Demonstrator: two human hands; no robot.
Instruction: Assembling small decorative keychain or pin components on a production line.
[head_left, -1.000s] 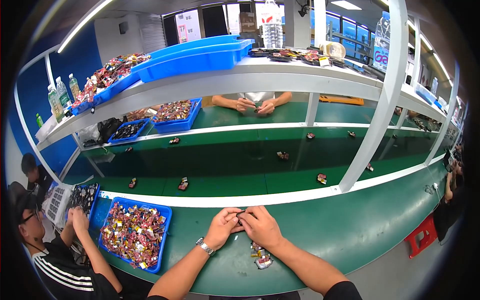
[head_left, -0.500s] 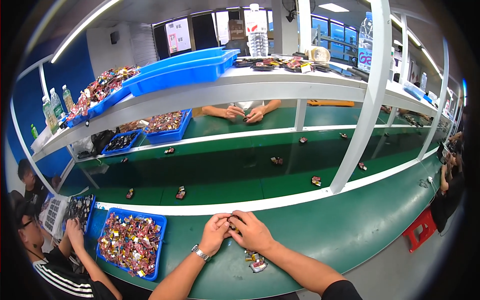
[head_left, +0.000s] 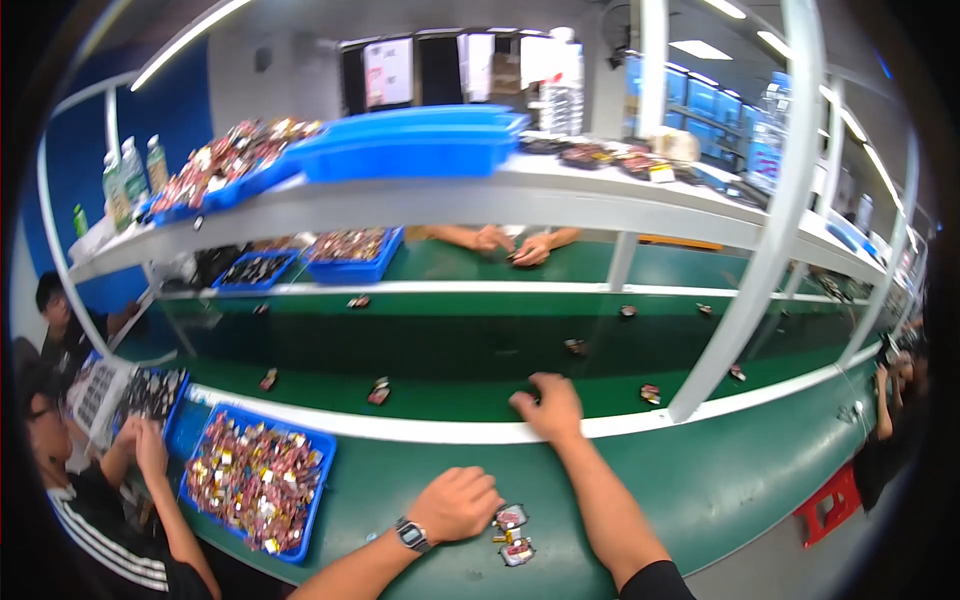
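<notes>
My left hand (head_left: 458,503), with a watch at its wrist, rests on the green bench, its fingers curled down and their tips hidden. Right beside those fingers lies a small dark-framed part (head_left: 511,517) with reddish and pale pieces inside. Just nearer to me is a similar part (head_left: 517,551) with a white patch and a yellow bit. My right hand (head_left: 553,408) reaches past the white rail over the dark green strip, somewhat blurred. Its thumb stands apart from the bent fingers, and nothing shows between them.
A blue tray (head_left: 327,470) heaped with small red, yellow and white pieces stands on my left, beside a co-worker's hands (head_left: 140,447). Several small parts lie along the strip (head_left: 470,375) behind the white rail (head_left: 400,428). An upright post (head_left: 745,250) and an overhead shelf (head_left: 420,205) bound the reach.
My hands were together around a small dark part; now they are apart. The right has moved forward over the rail, the left down beside the loose parts. The view has shifted slightly.
</notes>
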